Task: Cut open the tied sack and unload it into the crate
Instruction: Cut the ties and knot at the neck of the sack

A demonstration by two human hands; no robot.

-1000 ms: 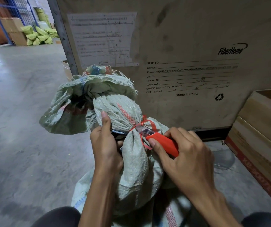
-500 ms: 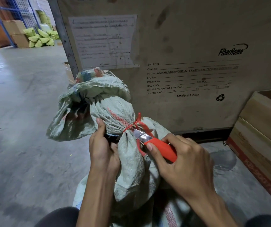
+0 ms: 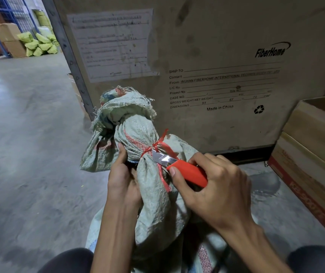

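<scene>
Head view: left hand (image 3: 123, 186) clutches sack (image 3: 157, 209) neck; right hand (image 3: 214, 192) grips knife (image 3: 185, 172); crate (image 3: 216, 56) behind.

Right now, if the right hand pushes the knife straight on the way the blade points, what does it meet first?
The right hand aims the knife up-left, so it would probably meet the red tie on the sack first; the tip already looks at it.

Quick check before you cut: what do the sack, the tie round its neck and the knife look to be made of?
Pale green sack: woven plastic, probably polypropylene; visible weave, frayed threads at the mouth. Red tie: thin flat plastic strip, glossy, likely raffia-type twine. Knife in the right hand: bright bare-metal blade reflecting light, smooth matte red handle, seemingly plastic. The left hand grips the neck.
</scene>
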